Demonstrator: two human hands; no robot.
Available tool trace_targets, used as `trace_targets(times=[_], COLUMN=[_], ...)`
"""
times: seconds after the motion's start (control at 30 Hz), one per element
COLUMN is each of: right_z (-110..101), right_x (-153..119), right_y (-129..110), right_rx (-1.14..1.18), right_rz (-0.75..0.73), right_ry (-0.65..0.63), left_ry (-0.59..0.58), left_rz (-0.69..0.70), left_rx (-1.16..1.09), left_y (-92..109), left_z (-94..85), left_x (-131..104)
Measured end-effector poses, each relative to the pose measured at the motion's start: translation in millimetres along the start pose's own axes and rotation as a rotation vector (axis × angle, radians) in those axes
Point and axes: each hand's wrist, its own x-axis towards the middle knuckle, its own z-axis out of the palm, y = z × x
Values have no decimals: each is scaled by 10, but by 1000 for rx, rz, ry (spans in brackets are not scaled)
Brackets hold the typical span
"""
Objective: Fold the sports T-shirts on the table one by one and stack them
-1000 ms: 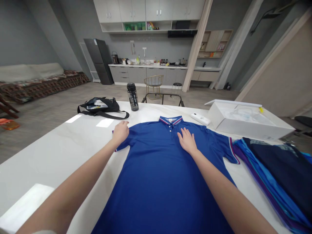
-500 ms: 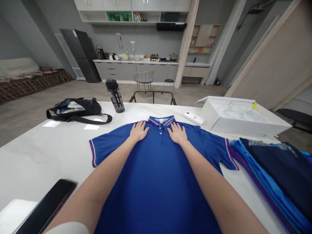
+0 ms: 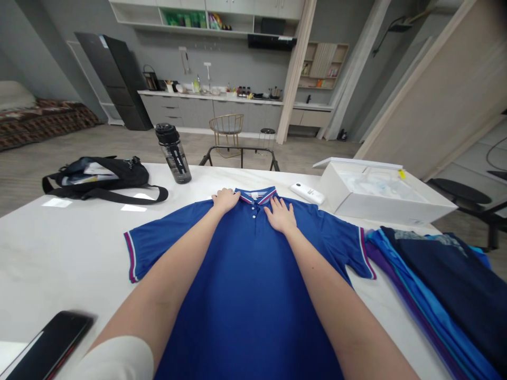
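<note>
A blue polo shirt (image 3: 249, 279) lies spread front side up, its collar (image 3: 255, 196) at the far end and striped cuffs at both sleeves. My left hand (image 3: 226, 200) is at the shoulder just left of the collar, fingers bent over the far edge and thumb by the collar, closed on the fabric. Flat on the chest, right of the buttons, rests my right hand (image 3: 281, 215) with its fingers apart. The shirt's lower end runs out of view beneath my forearms.
Folded clothes (image 3: 443, 285) are stacked at right, behind them an open white box (image 3: 380, 206). A white remote-like device (image 3: 307, 193) lies beyond the collar. On the left are a bottle (image 3: 174, 155), a black bag (image 3: 99, 177) and a phone (image 3: 51, 343) on the white table (image 3: 79, 253).
My left hand has gone from lying flat on the shoulder to bent fingers at its far edge by the collar. My right hand stays flat near the collar. The view has shifted slightly.
</note>
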Motion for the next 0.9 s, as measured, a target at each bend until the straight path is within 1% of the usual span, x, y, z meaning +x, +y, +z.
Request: trace_targets(times=[0.03, 0.07, 0.13, 0.23, 0.3, 0.37, 0.43, 0.53, 0.57, 0.6, 0.67, 0.73, 0.8, 0.87, 0.9], right_z=[1, 1, 4, 14, 24, 31, 27, -14, -36, -61, -113, -160, -199, -231, -242], right_x=[-5, -11, -27, -59, -75, -75, -59, -42, -51, -73, -161, -297, -450, -589, -648], right_y=[-4, -7, -12, -12, -11, -12, -13, 11, 32, 62, 150, 279, 452, 664, 780], right_rx=[4, 11, 32, 65, 77, 82, 91, 159, 190, 213, 220, 176, 132, 132, 142], right_rz=[4, 6, 6, -8, -22, -33, -38, -32, -16, 12, 94, 188, 290, 404, 455], right_ry=[4, 14, 59, 154, 181, 170, 150, 163, 189, 221, 276, 293, 295, 283, 272], left_ry=[-46, -68, -72, -22, 22, 57, 126, 281, 309, 314, 272, 225, 203, 178, 161], left_rz=[13, 30, 49, 62, 76, 90, 135, 328, 393, 433, 421, 344, 254, 117, 70], left_rx=[-11, -21, -35, -39, -27, -9, 20, 120, 162, 199, 251, 276, 268, 230, 216], left_y=[-4, -5, 5, 41, 55, 55, 50, 45, 35, 14, -79, -257, -516, -831, -997], left_z=[-31, -54, -69, -25, 28, 81, 124, 167, 175, 178, 163, 116, 39, -56, -106], left_x=[82, 153, 253, 319, 312, 257, 148, -96, -186, -273, -423, -523, -575, -597, -607])
